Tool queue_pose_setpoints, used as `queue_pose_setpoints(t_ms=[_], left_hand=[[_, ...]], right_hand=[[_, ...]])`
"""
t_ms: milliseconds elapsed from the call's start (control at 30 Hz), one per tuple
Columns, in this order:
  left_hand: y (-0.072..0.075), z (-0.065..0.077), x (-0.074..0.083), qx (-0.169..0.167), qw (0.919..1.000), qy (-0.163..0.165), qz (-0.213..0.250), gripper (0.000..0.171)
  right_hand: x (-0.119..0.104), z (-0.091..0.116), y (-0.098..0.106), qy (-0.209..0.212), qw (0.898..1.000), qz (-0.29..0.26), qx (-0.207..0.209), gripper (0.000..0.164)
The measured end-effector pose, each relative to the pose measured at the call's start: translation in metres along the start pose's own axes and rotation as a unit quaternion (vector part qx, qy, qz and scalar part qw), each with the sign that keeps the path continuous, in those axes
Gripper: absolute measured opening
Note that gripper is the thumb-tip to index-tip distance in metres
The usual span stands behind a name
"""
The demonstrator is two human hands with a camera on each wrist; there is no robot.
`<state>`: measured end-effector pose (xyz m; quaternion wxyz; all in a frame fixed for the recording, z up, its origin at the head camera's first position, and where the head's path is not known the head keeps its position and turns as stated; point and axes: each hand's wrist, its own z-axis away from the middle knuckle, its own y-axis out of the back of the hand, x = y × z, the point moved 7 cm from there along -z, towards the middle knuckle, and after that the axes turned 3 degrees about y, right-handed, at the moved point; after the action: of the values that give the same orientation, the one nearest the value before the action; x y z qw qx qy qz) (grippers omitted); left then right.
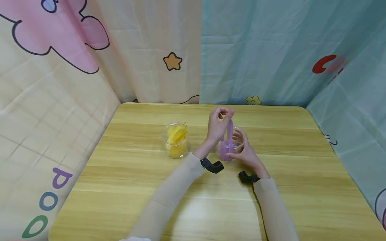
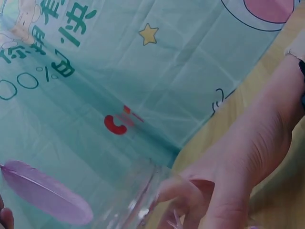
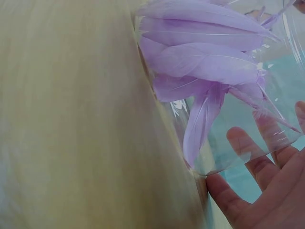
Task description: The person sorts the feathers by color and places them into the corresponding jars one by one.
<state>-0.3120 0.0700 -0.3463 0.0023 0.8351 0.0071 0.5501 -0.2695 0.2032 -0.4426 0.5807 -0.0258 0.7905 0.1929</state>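
Observation:
My left hand (image 1: pixel 218 125) is raised over a clear jar (image 3: pixel 217 167) and pinches a purple feather (image 2: pixel 47 192) by its quill end. The feather hangs down toward the jar's mouth. Around the side of that jar curl the thumb and fingers of my right hand (image 1: pixel 248 154), steadying it on the table. Several more purple feathers (image 3: pixel 205 62) lie bunched inside, seen through the wall in the right wrist view. In the left wrist view only the edge of the left fingertips (image 2: pixel 6 218) shows.
Left of the hands, a second clear jar (image 1: pixel 183 154) holds several yellow feathers (image 1: pixel 176 135), some poking above its rim. Both jars stand on a wooden table (image 1: pixel 135 187). Printed curtains (image 1: pixel 144 40) hang behind the table and at both sides.

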Motion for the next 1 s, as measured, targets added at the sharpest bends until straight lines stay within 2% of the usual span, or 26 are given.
queue_pose_setpoints(t_ms=[167, 367, 667, 833, 933, 1000], left_hand=[[0.003, 0.000, -0.011, 0.022, 0.9995, -0.010, -0.019, 0.018], [0.009, 0.006, -0.026, 0.033, 0.9991, 0.017, -0.022, 0.020], [0.026, 0.024, -0.033, 0.048, 0.9980, 0.036, -0.020, 0.022], [0.035, 0.042, -0.036, 0.022, 0.9987, 0.043, -0.019, 0.023], [0.045, 0.055, -0.022, -0.009, 0.9990, 0.030, -0.031, 0.018], [0.051, 0.063, -0.010, -0.034, 0.9986, 0.011, -0.038, 0.014]], right_hand=[[-0.003, -0.002, -0.001, 0.005, 1.000, -0.001, -0.002, 0.100], [-0.005, -0.003, -0.001, -0.002, 1.000, 0.006, -0.005, 0.100], [-0.006, 0.000, -0.001, -0.005, 1.000, 0.009, -0.005, 0.098], [-0.005, 0.001, 0.000, 0.001, 1.000, 0.011, -0.004, 0.099], [-0.005, 0.001, -0.001, 0.007, 1.000, 0.010, -0.009, 0.099], [-0.005, 0.002, -0.002, 0.010, 1.000, 0.010, -0.013, 0.100]])
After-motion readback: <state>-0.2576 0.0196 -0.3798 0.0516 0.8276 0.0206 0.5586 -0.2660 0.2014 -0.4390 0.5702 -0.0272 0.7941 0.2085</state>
